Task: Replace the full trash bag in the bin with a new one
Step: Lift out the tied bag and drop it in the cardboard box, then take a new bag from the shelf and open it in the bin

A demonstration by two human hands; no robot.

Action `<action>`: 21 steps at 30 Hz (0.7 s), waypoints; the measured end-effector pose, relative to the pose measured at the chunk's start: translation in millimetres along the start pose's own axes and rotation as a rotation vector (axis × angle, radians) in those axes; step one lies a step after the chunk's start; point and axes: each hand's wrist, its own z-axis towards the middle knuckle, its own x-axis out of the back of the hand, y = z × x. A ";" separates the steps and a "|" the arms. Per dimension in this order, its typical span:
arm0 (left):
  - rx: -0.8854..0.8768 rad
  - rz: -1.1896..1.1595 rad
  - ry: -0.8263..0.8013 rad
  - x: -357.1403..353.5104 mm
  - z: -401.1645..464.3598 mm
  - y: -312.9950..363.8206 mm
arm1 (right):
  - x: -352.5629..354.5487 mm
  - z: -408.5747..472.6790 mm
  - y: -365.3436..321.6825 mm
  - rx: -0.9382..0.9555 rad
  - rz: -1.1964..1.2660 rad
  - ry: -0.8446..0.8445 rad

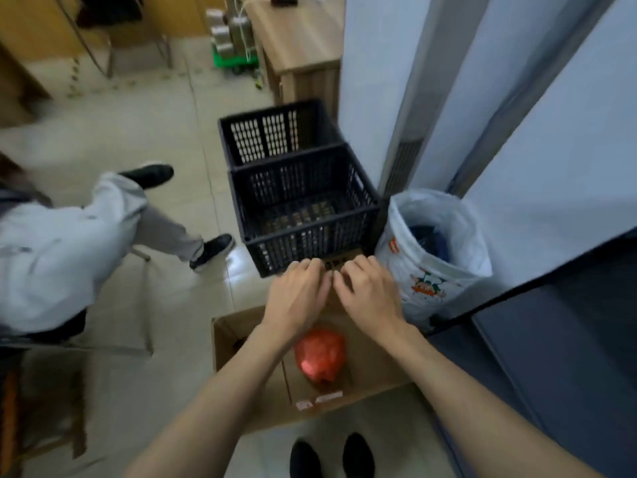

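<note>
Reaching forward at frame centre, the left hand (296, 298) and right hand (370, 293) sit side by side over the far edge of an open box (248, 339), fingers curled down; motion blur hides whether either grip holds anything, so I cannot tell. Inside the box, below the wrists, lies a red bag (320, 357). Just beyond the fingertips stand two black crates (303, 201), one behind the other, close against the box. Right of the hands, near the right one, stands the bin (437, 250), lined with a white bag whose rim is folded over the edge and with dark contents inside; it sits wedged between the nearer crate and pale panels (517, 132) at the right. At the left, another person (62, 250) in light clothes and dark shoes stands on the tiled floor (138, 132). A wooden table (296, 39) is at the upper centre.
</note>
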 end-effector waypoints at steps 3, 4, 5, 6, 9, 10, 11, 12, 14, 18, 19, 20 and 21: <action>-0.105 0.016 0.125 76.0 37.2 63.1 | 99.8 30.1 1.6 -0.029 -0.029 0.156; -0.148 0.015 0.161 99.4 47.2 84.2 | 132.0 37.3 3.8 -0.032 -0.048 0.205; -0.186 0.010 0.193 120.5 57.4 104.4 | 162.6 42.6 7.6 -0.037 -0.078 0.260; -0.215 -0.001 0.223 140.0 66.7 124.7 | 192.7 45.9 11.2 -0.044 -0.115 0.310; -0.313 -0.039 0.267 188.1 89.7 184.3 | 275.6 43.1 22.3 -0.089 -0.226 0.405; -0.360 -0.061 0.278 202.5 93.9 204.5 | 300.2 37.9 25.5 -0.111 -0.255 0.426; -0.409 -0.091 0.293 215.4 96.6 224.9 | 323.4 30.3 29.4 -0.136 -0.287 0.449; -0.456 -0.118 0.307 227.5 97.4 244.9 | 345.3 21.0 32.8 -0.168 -0.323 0.469; -0.549 -0.150 0.323 247.7 91.5 283.6 | 383.5 -3.3 38.3 -0.233 -0.396 0.495; -0.769 -0.211 0.309 261.5 58.0 354.1 | 439.4 -75.5 37.6 -0.404 -0.514 0.545; -0.820 -0.223 0.307 261.1 44.8 368.8 | 448.8 -97.7 36.7 -0.445 -0.548 0.562; -0.867 -0.231 0.295 259.3 29.7 382.4 | 456.7 -121.3 35.7 -0.485 -0.578 0.583; -0.912 -0.243 0.274 256.8 13.1 395.8 | 463.4 -146.3 35.3 -0.529 -0.603 0.605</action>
